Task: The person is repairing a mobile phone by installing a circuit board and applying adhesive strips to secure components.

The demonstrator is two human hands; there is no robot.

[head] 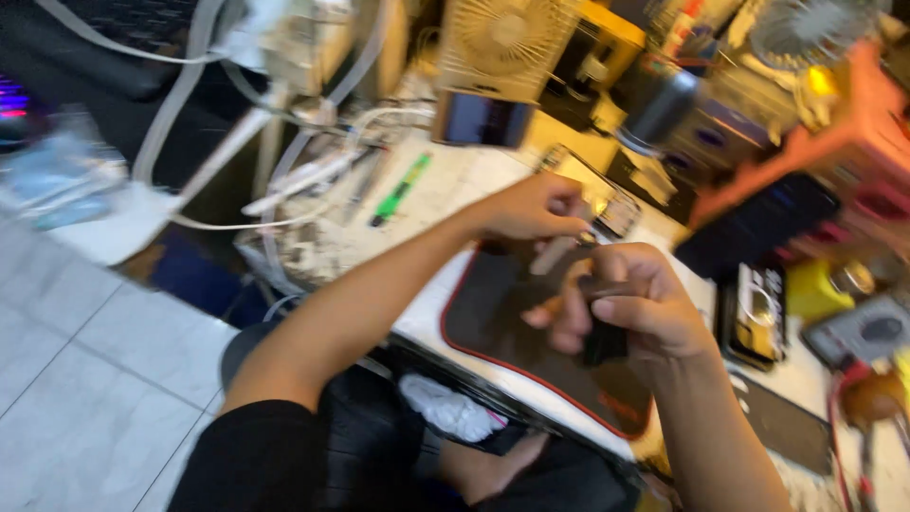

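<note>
- The fingers [607,284] of the right hand [630,308] are curling tightly inward and gripping a small dark object [604,343], which is sitting inside the fist and showing just below the knuckles; motion blur is hiding what kind of thing it is.
- The left hand [531,210] is reaching across above the right one, its fingers [569,204] bending down and pinching near a slim pale strip [553,256] that is lying just under the fingertips; whether they are actually gripping it cannot be told.
- Both hands are hovering over a black mat with a red edge [493,318], which is lying on the white worktop [445,190].
- A phone-like device with a light screen [592,194] is lying just beyond the left hand, partly hidden by it.
- A green pen-shaped tool [400,190] is resting on the worktop to the left, well apart from the hands.
- A small beige fan [502,43] is standing at the back of the worktop, with a dark screen [482,120] below it.
- A yellow-and-black device [755,313] is lying to the right of the mat.
</note>
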